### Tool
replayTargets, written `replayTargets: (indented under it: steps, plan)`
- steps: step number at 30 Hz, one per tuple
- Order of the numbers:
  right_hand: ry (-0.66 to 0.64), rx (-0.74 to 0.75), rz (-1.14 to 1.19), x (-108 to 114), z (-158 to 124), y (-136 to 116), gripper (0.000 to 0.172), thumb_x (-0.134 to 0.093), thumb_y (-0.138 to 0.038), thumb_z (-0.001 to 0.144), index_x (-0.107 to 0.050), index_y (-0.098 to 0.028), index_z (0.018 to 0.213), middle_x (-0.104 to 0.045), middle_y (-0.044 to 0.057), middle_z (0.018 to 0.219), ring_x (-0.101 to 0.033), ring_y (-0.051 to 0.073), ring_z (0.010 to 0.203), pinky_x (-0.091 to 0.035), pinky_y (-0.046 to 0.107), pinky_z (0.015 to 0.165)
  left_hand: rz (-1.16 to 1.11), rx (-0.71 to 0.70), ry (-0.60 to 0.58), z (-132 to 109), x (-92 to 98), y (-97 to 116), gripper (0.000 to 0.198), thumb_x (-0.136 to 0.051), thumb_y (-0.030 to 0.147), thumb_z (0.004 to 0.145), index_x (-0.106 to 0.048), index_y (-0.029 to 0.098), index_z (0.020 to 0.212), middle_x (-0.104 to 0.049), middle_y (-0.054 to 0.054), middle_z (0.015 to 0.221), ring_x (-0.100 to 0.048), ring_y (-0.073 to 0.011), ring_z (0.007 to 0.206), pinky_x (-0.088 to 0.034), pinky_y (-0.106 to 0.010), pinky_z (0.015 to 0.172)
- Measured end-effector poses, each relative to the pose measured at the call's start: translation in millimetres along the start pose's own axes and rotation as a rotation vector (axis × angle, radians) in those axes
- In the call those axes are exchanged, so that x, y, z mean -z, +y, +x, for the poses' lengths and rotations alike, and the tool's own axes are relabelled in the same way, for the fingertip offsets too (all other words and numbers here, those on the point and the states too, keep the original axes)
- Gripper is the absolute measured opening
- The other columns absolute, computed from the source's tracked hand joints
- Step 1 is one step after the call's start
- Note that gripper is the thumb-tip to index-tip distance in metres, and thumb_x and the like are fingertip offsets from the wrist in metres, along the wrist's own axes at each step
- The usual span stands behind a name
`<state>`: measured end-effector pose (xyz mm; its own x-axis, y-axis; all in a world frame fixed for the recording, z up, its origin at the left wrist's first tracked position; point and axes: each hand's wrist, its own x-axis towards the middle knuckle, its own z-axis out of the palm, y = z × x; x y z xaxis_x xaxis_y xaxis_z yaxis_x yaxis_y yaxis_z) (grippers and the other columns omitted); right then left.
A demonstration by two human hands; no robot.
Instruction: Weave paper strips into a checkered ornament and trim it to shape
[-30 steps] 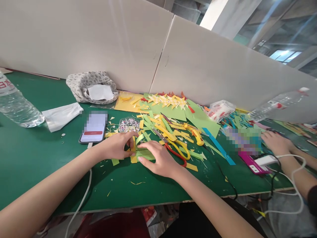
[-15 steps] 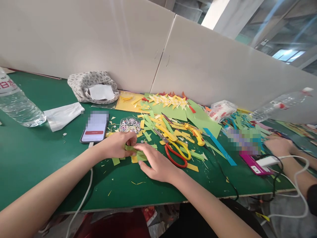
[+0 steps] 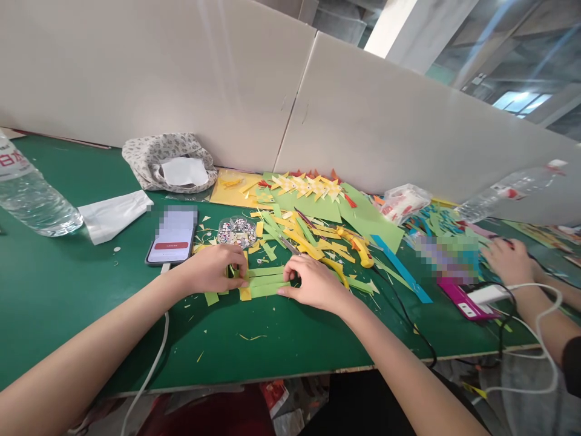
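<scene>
Several green paper strips (image 3: 267, 282) lie side by side on the green table, crossed at their left by a yellow strip (image 3: 246, 294). My left hand (image 3: 216, 269) has its thumb and fingers closed on the left part of these strips, by the yellow one. At their right ends my right hand (image 3: 314, 282) pinches the green strips between thumb and fingers. Scissors with a yellow handle (image 3: 338, 270) lie partly hidden behind my right hand. A clear flower-shaped case of small beads (image 3: 236, 232) sits just beyond my hands.
A phone (image 3: 171, 236) with a white cable lies left of my hands. Paper scraps, a yellow glue gun (image 3: 362, 249) and a blue strip (image 3: 402, 268) spread to the right. A water bottle (image 3: 39, 194) stands far left; another person's hand (image 3: 508, 261) is at the right.
My right hand has moved right and slightly up to the strips' right ends, now covering the red scissor handle. The green strips between my hands now show. My left hand has barely moved.
</scene>
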<state>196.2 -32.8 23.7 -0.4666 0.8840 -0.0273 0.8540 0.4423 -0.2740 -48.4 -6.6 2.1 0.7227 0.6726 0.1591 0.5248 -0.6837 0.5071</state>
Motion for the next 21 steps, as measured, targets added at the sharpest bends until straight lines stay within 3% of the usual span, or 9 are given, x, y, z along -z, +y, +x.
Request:
replayTargets:
  steps: [8, 15, 21]
  plan:
    - [0.062, 0.029, 0.004, 1.0, -1.2, -2.6, 0.019, -0.068, -0.036, 0.070, -0.062, -0.023, 0.059, -0.060, -0.001, 0.061, -0.056, 0.016, 0.065, -0.039, 0.028, 0.056, -0.004, 0.001, -0.007, -0.4, 1.1, 1.1, 0.019, -0.056, 0.037, 0.076, -0.062, 0.020, 0.073, -0.061, -0.001, 0.081, -0.056, -0.0136, 0.070, -0.042, -0.026, 0.061]
    - [0.122, 0.115, -0.066, -0.5, -1.9, -1.0, 0.017, -0.059, -0.031, 0.080, -0.070, -0.026, 0.069, -0.067, 0.000, 0.068, -0.057, 0.018, 0.069, -0.043, 0.035, 0.067, -0.013, 0.004, -0.010, -0.8, 0.3, 0.5, 0.017, -0.058, 0.036, 0.075, -0.062, 0.020, 0.075, -0.061, -0.001, 0.083, -0.055, -0.0135, 0.070, -0.041, -0.026, 0.061]
    - [0.238, 0.223, -0.059, -2.8, -7.0, -10.4, 0.018, -0.053, -0.026, 0.083, -0.069, -0.022, 0.074, -0.068, 0.000, 0.085, -0.056, 0.016, 0.082, -0.041, 0.036, 0.083, -0.011, 0.028, -0.034, 0.0, 1.9, 3.1, 0.014, -0.060, 0.033, 0.075, -0.059, 0.019, 0.073, -0.060, 0.000, 0.081, -0.054, -0.0129, 0.071, -0.040, -0.025, 0.062]
